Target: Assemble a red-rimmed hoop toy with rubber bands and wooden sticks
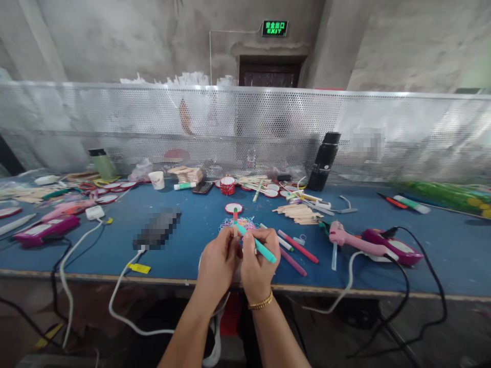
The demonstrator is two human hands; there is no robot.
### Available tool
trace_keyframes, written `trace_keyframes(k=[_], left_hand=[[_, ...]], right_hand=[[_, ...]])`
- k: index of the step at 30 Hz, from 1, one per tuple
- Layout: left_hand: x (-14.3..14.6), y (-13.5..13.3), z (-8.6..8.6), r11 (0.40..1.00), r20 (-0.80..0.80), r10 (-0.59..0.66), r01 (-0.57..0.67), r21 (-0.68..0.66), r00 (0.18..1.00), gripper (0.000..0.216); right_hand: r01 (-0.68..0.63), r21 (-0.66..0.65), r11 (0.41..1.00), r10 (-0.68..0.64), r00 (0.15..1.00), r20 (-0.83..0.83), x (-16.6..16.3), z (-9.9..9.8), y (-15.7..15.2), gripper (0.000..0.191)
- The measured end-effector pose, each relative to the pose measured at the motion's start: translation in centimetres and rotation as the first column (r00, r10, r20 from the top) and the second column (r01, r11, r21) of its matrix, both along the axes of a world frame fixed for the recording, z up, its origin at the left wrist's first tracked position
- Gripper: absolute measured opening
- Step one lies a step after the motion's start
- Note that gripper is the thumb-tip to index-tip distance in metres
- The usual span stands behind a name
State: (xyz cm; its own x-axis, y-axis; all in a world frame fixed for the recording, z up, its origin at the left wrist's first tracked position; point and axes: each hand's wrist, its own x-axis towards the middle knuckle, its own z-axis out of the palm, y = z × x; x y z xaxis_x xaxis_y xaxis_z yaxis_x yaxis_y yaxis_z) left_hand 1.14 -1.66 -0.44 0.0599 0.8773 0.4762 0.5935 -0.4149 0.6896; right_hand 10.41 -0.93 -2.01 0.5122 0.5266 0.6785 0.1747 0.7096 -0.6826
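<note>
My left hand pinches a wooden craft stick upright; its upper end is coloured green and red. In my right hand is a turquoise marker, held like a pen, its tip at the stick. Just beyond my hands lies a heap of small coloured rubber bands, with a round white disc with a red rim behind it. Beside my right hand are a red marker, a pink marker and a white marker with a green end.
Loose craft sticks lie to the right, near a pink glue gun with trailing cords. A black bottle and a paper cup stand toward the back. Left of my hands is a blurred dark device on a white cable.
</note>
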Motion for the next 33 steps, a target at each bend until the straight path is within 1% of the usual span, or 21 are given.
trace_keyframes(k=[6, 11, 16, 19, 21, 25, 30, 33], left_hand=[[-0.04, 0.11, -0.08, 1.000, -0.001, -0.011, 0.011, -0.004, 1.000, 0.021], [-0.07, 0.13, -0.10, 1.000, -0.012, 0.004, -0.003, 0.005, 1.000, 0.018], [0.00, -0.02, 0.02, 1.000, -0.003, -0.006, 0.006, 0.001, 1.000, 0.021], [0.04, -0.07, 0.04, 1.000, -0.004, 0.000, 0.001, 0.012, 1.000, 0.019], [0.04, -0.07, 0.03, 1.000, -0.008, 0.010, -0.009, 0.017, 1.000, 0.018], [0.00, 0.00, 0.02, 1.000, -0.013, 0.000, 0.000, 0.004, 1.000, 0.020], [-0.03, 0.04, -0.06, 1.000, -0.024, 0.006, -0.006, 0.011, 1.000, 0.019], [-0.03, 0.08, -0.12, 1.000, -0.020, 0.006, -0.005, 0.023, 1.000, 0.019]], right_hand=[[0.065, 0.001, 0.998, -0.065, 0.997, -0.032, 0.08, 0.08, 0.00, 0.015], [0.024, 0.006, 1.000, -0.024, 1.000, 0.015, 0.13, 0.22, -0.07, 0.016], [0.065, 0.000, 0.998, -0.065, 0.997, -0.038, 0.14, 0.19, -0.09, 0.015], [0.028, 0.017, 0.999, -0.028, 1.000, 0.012, 0.10, 0.08, -0.14, 0.015], [0.026, 0.013, 1.000, -0.027, 0.999, 0.034, 0.07, 0.04, -0.16, 0.015], [0.079, -0.010, 0.997, -0.079, 0.997, -0.021, 0.06, 0.05, -0.18, 0.015], [0.035, 0.005, 0.999, -0.035, 0.999, 0.034, 0.11, -0.02, -0.15, 0.016], [0.054, 0.001, 0.999, -0.054, 0.999, 0.009, 0.07, -0.06, -0.13, 0.015]])
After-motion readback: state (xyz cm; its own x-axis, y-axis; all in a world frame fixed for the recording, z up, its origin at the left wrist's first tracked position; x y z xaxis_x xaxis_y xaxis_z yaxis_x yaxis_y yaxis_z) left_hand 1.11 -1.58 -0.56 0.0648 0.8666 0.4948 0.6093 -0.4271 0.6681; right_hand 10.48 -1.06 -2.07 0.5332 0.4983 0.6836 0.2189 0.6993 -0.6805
